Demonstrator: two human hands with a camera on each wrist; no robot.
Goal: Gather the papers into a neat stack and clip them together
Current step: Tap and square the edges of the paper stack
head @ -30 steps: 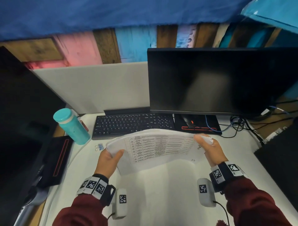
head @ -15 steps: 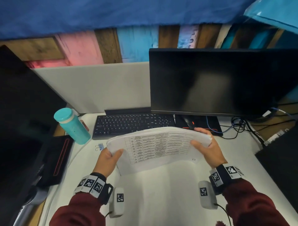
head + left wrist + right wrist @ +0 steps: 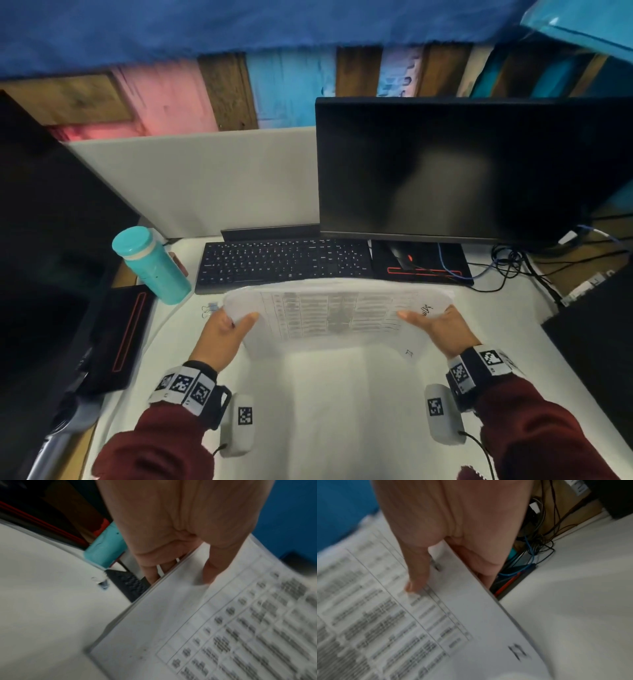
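A stack of white papers printed with a table stands on its lower edge on the white desk, tilted toward me. My left hand grips its left side, thumb on the front and fingers behind. My right hand grips the right side the same way. The left wrist view shows the papers with the thumb on the front sheet. In the right wrist view the thumb presses the papers. A small binder clip lies on the desk left of the stack.
A black keyboard lies just behind the papers, with a monitor beyond it. A teal bottle stands at the left. Tangled cables lie at the back right. A black device with red trim sits at the left edge.
The stack has come down and squared up on the desk. My right hand slid from the top right corner down onto the right edge. The left hand kept its grip.
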